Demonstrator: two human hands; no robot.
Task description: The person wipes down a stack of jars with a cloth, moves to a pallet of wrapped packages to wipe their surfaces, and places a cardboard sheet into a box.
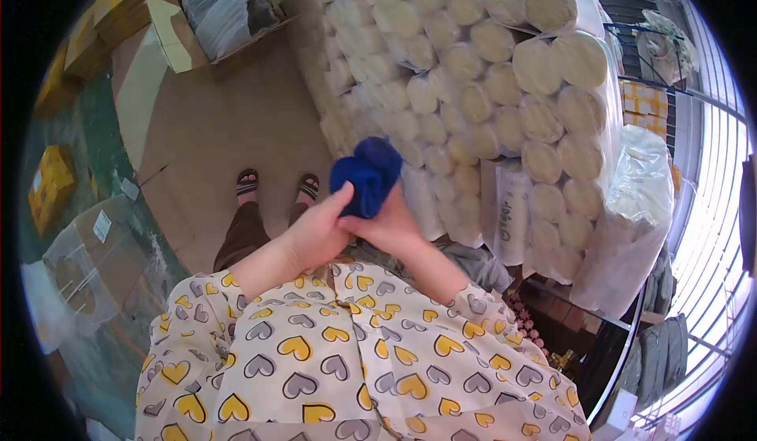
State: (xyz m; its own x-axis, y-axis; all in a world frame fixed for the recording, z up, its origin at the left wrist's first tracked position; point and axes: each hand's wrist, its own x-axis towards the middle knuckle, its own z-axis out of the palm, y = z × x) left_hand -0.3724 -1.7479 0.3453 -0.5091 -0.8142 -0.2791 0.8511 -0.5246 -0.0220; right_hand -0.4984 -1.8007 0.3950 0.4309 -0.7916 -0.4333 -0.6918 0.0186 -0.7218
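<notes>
A dark blue bundle of soft fabric (365, 177), rolled or folded into two rounded lobes, is held up in front of my body. My left hand (322, 224) closes on its near left side, with the thumb pressed against the cloth. From below and the right, my right hand (390, 224) wraps around the same bundle, its thumb across the bottom. The two hands touch each other there. Most of the right fingers are hidden behind the fabric, and the exact kind of article cannot be told.
A tall stack of cream-coloured rolls in clear plastic (473, 102) stands ahead and right. Brown cardboard (229, 118) covers the floor under my sandalled feet. An opened carton with grey plastic (229, 15) lies far left, a yellow-taped box (52, 187) at the left, a metal rack (623, 323) at the right.
</notes>
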